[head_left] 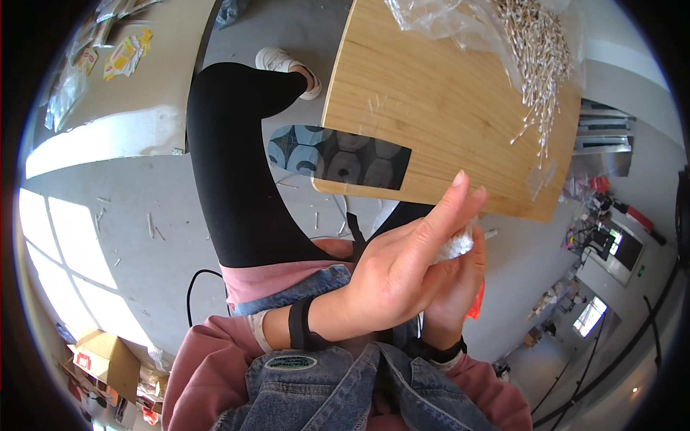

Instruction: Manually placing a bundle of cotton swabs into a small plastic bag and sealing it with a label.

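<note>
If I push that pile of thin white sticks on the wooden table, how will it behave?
The white sticks look thin and light, so they would probably scatter. Loose ones already stray across the wooden table. The clear plastic bag beside them looks floppy and may drag along.

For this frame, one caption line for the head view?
Both hands, left hand over right hand, clasp a white bundle below a bamboo board.

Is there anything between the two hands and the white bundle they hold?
Nothing visible. The left hand and right hand press directly on the white bundle, above the lap, apart from the wooden board.
</note>
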The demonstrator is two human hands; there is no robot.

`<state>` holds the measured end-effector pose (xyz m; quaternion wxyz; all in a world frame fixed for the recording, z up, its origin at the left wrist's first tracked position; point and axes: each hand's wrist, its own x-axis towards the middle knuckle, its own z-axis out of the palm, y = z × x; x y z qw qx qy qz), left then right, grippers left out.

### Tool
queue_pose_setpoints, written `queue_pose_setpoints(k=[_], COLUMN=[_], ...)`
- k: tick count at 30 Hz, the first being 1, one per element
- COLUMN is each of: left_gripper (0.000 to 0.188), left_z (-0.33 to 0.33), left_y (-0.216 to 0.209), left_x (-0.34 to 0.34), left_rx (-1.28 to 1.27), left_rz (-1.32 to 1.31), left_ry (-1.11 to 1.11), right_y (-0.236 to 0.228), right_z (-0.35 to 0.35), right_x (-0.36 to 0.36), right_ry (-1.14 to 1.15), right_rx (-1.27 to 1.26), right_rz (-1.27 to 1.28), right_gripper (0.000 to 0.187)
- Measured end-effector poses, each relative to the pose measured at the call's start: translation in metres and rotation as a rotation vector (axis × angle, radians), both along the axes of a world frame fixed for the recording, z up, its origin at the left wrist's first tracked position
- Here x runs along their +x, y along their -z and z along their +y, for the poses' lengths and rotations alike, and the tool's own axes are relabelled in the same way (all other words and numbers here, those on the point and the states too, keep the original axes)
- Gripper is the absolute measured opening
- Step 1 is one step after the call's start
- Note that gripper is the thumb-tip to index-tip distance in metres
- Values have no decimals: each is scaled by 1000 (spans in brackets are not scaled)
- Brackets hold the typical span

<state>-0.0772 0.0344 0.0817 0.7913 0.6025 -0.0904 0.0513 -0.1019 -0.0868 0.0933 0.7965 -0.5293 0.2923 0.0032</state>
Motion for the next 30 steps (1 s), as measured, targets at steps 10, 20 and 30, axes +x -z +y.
queue_pose_setpoints(k=[10, 20, 30], left_gripper=[66, 57, 29], left_z=[-11, -3, -5], left_y=[6, 33, 37], left_x=[9, 25, 39], left_rx=[-495, -260, 158], left_rz=[360, 462, 359], left_ry=[-2, 156, 116], right_y=[9, 12, 14], right_z=[-4, -28, -43], right_x=[4, 22, 45], right_ry=[9, -121, -166], right_rx=[-211, -635, -159], right_rz=[-148, -445, -230], right_gripper=[23, 15, 25])
